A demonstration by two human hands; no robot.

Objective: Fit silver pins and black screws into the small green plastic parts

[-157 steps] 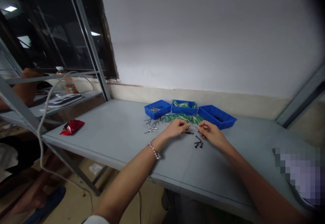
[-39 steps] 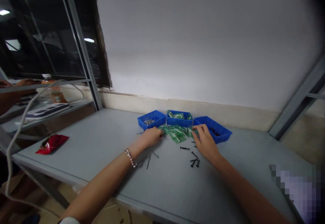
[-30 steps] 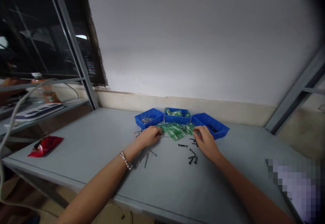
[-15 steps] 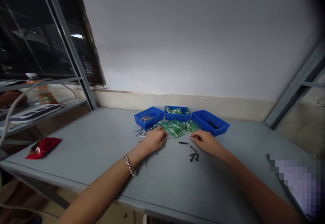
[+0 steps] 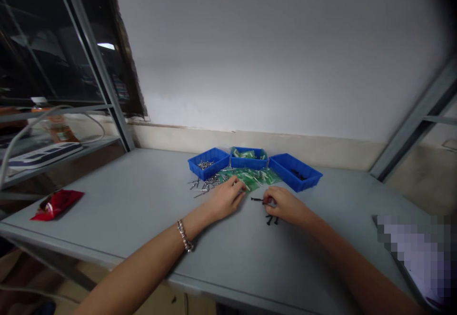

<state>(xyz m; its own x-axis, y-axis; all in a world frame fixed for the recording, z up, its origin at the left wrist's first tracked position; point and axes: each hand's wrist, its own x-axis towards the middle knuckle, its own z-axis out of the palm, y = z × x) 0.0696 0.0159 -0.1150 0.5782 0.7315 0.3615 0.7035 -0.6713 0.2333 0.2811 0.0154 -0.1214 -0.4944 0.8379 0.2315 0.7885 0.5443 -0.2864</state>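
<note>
Mid-frame, trays point(image 5: 249, 163) are blue, packets point(image 5: 254, 183) green, pins point(image 5: 203, 186) silvery and screws point(image 5: 256, 199) black; the pouch point(image 5: 64, 202) at lower left is red.

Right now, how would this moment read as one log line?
left hand: by green packets | right hand: at black screws, grip unclear | silver pins: loose by leftmost blue bin
</note>
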